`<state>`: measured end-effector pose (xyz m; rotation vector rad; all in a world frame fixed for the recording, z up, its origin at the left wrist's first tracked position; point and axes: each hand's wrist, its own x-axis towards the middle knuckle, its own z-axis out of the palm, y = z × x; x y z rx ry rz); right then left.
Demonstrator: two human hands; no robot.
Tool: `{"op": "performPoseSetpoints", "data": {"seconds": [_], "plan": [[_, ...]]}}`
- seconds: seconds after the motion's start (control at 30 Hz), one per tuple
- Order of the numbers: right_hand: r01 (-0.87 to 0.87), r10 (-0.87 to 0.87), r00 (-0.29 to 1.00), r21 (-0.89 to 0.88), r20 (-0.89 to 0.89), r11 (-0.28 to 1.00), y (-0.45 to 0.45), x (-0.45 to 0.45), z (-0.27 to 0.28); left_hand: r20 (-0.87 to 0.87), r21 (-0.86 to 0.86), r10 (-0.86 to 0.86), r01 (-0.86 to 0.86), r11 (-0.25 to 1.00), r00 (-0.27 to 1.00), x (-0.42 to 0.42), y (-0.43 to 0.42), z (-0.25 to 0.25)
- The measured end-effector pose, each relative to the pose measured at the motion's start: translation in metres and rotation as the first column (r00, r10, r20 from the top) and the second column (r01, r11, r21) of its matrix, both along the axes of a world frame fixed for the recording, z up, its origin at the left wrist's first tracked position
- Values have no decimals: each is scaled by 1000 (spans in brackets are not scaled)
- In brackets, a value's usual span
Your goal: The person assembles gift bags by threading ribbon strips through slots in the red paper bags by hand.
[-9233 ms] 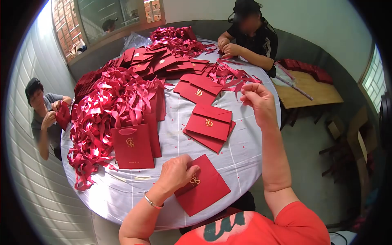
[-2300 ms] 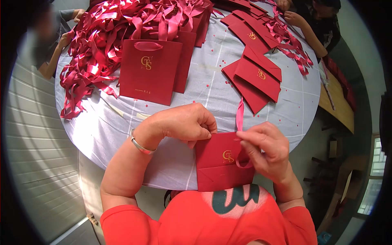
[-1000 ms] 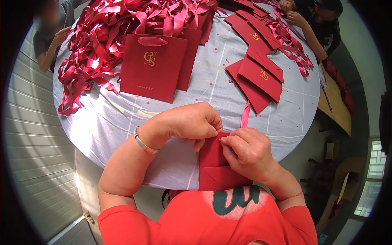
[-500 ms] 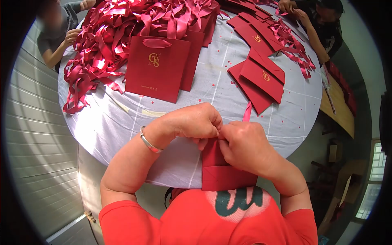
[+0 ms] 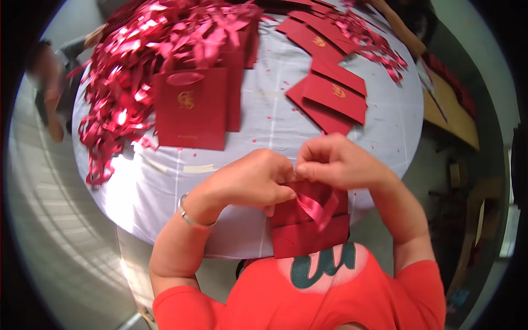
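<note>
A red paper bag lies at the table's near edge against my shirt. My left hand is closed on the bag's upper left corner. Just right of it, my right hand is pinched above the bag's top edge; what its fingertips hold is too small to make out. A pink ribbon hangs in a loop over the front of the bag, below both hands. Beyond them stands a finished-looking red bag with gold letters and a ribbon handle.
Heaped ribbons and bags cover the table's left side. Flat folded red bags lie at the right centre on the white tablecloth. One person is at the far left, another person's arm at the upper right.
My right hand has moved up and away from the bag's front, and the ribbon loop now shows there. The view has shifted, and the left person's arm has lowered.
</note>
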<state>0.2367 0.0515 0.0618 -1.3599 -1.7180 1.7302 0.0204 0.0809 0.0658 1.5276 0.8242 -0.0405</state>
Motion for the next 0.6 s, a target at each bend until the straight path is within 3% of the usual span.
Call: {"op": "performPoseSetpoints", "data": {"seconds": [0.03, 0.13, 0.2, 0.23, 0.27, 0.3, 0.43, 0.5, 0.6], "plan": [[-24, 16, 991, -65, -131, 998, 7, 4, -4, -4, 25, 38, -38, 999, 999, 1, -4, 4], [-194, 190, 977, 36, 96, 980, 15, 4, 0, 11, 19, 35, -36, 999, 999, 3, -7, 5], [-200, 201, 976, -28, 89, 979, 21, -2, 2, 92, 234, -24, 1, 972, 995, 2, -12, 1], [-290, 300, 946, -96, 126, 952, 25, -4, 4, 147, 363, -60, 2, 932, 987, 1, -13, -3], [-377, 401, 903, -166, 156, 911, 29, -6, 6, 122, 255, -53, 21, 967, 991, 1, -14, 2], [-412, 430, 900, -187, 68, 892, 33, -6, -1, 117, 259, -72, 40, 965, 990, 2, -15, 4], [-457, 462, 886, -247, -43, 854, 38, -6, -12, 114, 234, -69, 41, 971, 991, 6, -17, 9], [-418, 410, 908, -276, -90, 865, 36, -7, -18, 206, 315, -143, 73, 946, 968, 3, -15, 3], [-365, 348, 931, -326, -109, 872, 33, -4, -17, 189, 366, -155, 77, 928, 970, 3, -16, -2]]}}
